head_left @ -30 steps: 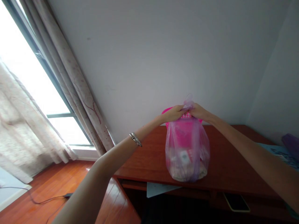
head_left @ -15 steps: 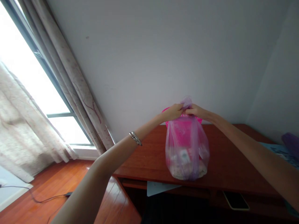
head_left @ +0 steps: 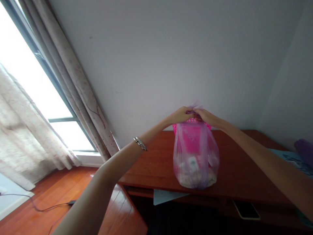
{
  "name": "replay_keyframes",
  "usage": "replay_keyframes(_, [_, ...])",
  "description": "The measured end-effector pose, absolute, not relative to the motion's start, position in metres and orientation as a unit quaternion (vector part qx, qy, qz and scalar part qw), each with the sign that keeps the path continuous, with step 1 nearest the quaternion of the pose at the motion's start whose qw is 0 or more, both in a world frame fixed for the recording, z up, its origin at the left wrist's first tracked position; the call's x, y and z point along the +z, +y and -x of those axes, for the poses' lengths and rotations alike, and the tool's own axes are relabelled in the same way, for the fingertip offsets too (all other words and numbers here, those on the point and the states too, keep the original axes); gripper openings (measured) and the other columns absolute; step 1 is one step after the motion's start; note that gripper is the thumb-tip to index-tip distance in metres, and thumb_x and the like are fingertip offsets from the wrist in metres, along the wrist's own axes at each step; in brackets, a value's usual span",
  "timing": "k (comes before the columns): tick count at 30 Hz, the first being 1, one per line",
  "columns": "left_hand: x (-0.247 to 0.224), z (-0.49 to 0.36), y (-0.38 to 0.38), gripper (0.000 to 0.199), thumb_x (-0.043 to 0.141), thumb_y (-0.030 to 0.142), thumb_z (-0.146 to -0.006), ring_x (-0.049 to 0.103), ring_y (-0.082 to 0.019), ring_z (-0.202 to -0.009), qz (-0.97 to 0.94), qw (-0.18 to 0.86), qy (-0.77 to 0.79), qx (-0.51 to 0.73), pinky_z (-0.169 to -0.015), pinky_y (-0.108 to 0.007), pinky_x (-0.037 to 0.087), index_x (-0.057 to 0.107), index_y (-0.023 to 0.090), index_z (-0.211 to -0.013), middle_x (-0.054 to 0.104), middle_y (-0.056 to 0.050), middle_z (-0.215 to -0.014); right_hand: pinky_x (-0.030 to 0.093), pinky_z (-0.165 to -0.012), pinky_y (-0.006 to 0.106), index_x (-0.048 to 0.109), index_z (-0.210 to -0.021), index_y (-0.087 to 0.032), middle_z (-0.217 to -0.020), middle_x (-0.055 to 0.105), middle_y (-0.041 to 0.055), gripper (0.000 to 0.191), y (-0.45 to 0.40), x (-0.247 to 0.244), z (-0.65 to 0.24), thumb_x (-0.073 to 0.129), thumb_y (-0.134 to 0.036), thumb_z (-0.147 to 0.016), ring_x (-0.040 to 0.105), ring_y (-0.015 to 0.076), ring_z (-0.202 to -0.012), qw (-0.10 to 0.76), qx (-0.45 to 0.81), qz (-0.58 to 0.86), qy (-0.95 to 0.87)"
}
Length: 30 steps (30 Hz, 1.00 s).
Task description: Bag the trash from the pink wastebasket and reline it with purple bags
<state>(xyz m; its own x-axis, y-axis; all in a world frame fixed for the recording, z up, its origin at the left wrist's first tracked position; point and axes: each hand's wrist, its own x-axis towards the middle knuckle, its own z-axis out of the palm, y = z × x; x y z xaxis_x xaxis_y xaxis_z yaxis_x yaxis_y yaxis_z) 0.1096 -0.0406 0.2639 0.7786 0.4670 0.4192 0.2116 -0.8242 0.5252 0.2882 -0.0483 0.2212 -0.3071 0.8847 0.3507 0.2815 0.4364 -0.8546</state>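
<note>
A translucent purple plastic bag stands upright on the reddish-brown desk, with pink and pale items showing through it. Its gathered top is pinched in my left hand, which comes from the left with a silver bracelet on the wrist. From the right, my right hand closes on the same gathered plastic, its fingers touching those of the left. Behind the bag's top, the rim of a bright pink basket shows; the bag and hands hide most of it.
A phone and a pale sheet lie below the desk's front edge. At the right are a blue printed sheet and a purple object. Curtains hang at the left.
My fingers have shifted slightly around the bag's gathered top, and my left hand is a little higher. The bag stays in place.
</note>
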Motion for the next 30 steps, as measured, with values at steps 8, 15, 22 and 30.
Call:
replay_keyframes(8, [0.262, -0.100, -0.043, 0.043, 0.059, 0.049, -0.086, 0.039, -0.007, -0.039, -0.789, 0.395, 0.299, 0.365, -0.042, -0.019, 0.026, 0.049, 0.015, -0.109, 0.047, 0.007, -0.046, 0.020, -0.049, 0.025, 0.040, -0.068, -0.019, -0.057, 0.033, -0.0039, 0.028, -0.051, 0.223, -0.292, 0.041, -0.040, -0.087, 0.026, 0.0079, -0.050, 0.439, 0.376, 0.388, -0.718])
replay_keyframes(15, [0.260, -0.107, -0.036, 0.033, 0.049, 0.044, -0.092, 0.035, -0.006, -0.032, -0.789, 0.393, 0.280, 0.381, -0.037, -0.019, 0.022, 0.062, 0.014, -0.089, 0.041, 0.007, -0.040, 0.020, -0.050, 0.026, 0.040, -0.067, -0.019, -0.057, 0.034, -0.0033, 0.026, -0.053, 0.224, -0.289, 0.045, -0.037, -0.085, 0.026, 0.0083, -0.050, 0.434, 0.400, 0.381, -0.712])
replay_keyframes(22, [0.253, -0.102, -0.037, 0.036, 0.046, 0.048, -0.091, 0.045, -0.008, -0.040, -0.654, 0.570, 0.218, 0.446, -0.041, -0.018, 0.030, 0.059, 0.017, -0.103, 0.052, 0.003, -0.051, 0.022, -0.051, 0.027, 0.046, -0.068, -0.018, -0.059, 0.038, -0.0010, 0.022, -0.063, 0.228, -0.290, 0.042, -0.034, -0.083, 0.029, 0.0094, -0.051, 0.444, 0.448, 0.346, -0.694])
replay_keyframes(30, [0.253, -0.100, -0.031, 0.027, 0.061, 0.042, -0.082, 0.051, -0.008, -0.048, -0.652, 0.590, 0.197, 0.434, -0.044, -0.020, 0.035, 0.059, 0.016, -0.091, 0.067, -0.004, -0.081, 0.021, -0.051, 0.028, 0.046, -0.065, -0.018, -0.059, 0.040, 0.0002, 0.022, -0.068, 0.232, -0.286, 0.045, -0.032, -0.082, 0.030, 0.0093, -0.052, 0.469, 0.464, 0.334, -0.673])
